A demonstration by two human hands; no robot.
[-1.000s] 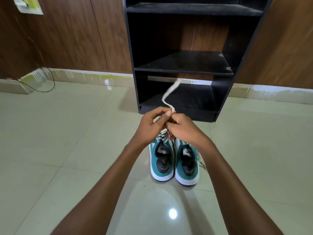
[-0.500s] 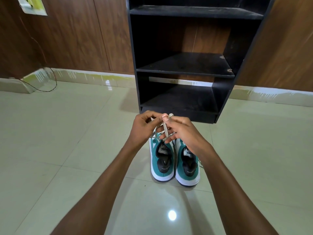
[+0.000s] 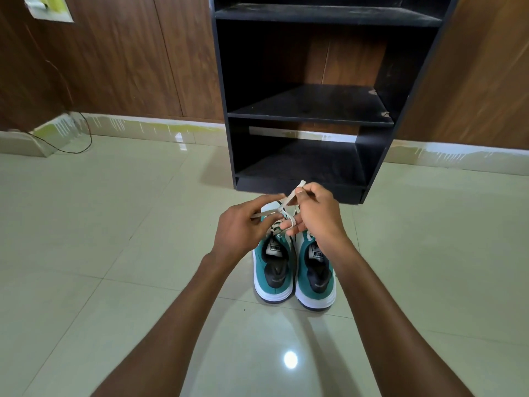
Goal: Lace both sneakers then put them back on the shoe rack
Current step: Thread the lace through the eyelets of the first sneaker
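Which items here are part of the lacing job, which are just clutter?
In the job: left sneaker, right sneaker, white lace, black shoe rack, left hand, right hand.

Lying about: black cable, paper on wall.

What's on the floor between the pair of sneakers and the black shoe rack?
In the head view only bare tile floor; above it the left hand and right hand hold the white lace, partly hiding that stretch.

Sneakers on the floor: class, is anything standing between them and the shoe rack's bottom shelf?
Nothing visible does. The sneakers face the shoe rack across bare floor; only the left hand and right hand, holding the lace, hover there.
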